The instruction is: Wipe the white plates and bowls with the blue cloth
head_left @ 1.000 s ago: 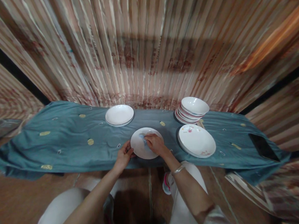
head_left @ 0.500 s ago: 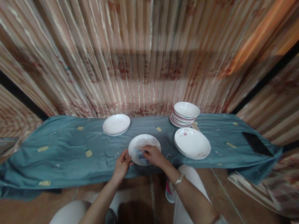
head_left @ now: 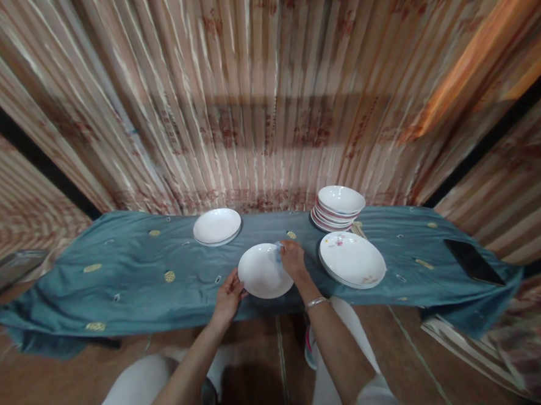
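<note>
A white plate (head_left: 262,271) lies on the blue-green cloth (head_left: 133,278) right in front of me. My left hand (head_left: 229,293) grips its near left rim with fingers curled. My right hand (head_left: 293,259) rests on the plate's far right edge, closed on a small blue cloth (head_left: 277,250) that shows only a little past my fingers. A metal bangle sits on my right wrist.
A stack of white plates (head_left: 217,226) lies behind to the left. A flowered plate stack (head_left: 353,260) sits to the right, with a taller bowl stack (head_left: 339,207) behind it. A black phone (head_left: 473,261) lies at the far right. Striped curtain hangs behind.
My right hand with the blue cloth has slid from the middle of the plate to its far right edge. My left hand stays on the near rim.
</note>
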{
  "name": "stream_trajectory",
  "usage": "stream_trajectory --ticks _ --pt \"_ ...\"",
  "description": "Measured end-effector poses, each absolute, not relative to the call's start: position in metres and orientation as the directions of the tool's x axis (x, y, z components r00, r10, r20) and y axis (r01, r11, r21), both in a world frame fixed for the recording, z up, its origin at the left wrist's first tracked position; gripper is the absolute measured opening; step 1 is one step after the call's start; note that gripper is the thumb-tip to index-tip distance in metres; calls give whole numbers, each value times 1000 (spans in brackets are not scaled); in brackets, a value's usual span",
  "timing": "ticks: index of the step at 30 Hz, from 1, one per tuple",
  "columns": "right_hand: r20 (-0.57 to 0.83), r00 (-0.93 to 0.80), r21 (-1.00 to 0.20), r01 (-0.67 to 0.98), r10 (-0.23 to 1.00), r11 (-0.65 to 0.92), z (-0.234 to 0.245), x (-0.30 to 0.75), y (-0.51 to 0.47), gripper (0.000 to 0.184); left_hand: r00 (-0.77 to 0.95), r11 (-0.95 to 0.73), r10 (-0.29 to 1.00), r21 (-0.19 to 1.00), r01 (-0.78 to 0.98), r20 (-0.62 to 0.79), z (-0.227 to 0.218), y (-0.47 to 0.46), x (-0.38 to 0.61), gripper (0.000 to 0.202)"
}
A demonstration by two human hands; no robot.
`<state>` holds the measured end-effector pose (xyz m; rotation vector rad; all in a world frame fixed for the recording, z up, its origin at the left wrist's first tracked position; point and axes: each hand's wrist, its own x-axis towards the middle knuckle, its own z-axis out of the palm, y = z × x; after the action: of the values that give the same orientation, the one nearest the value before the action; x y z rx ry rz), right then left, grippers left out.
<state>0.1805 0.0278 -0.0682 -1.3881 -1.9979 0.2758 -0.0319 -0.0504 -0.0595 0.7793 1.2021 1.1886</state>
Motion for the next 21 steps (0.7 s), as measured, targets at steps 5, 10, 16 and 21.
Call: stream_trajectory --ticks 5,10,16,21 --pt "457 -170 -566 701 873 433 -70 160 32 30 -38 237 965 926 -293 -259 -62 -50 -32 61" --pt "355 -137 -531 785 925 320 -68 120 43 34 -35 232 965 912 -337 -258 -69 -47 -32 59" --pt "260 -232 -496 800 937 336 -58 81 31 35 -46 216 967 906 -364 -249 -71 -46 -30 50" --pt "247 -302 -539 747 921 389 -51 79 11 34 -76 228 960 908 -350 -270 -66 -47 -28 42"
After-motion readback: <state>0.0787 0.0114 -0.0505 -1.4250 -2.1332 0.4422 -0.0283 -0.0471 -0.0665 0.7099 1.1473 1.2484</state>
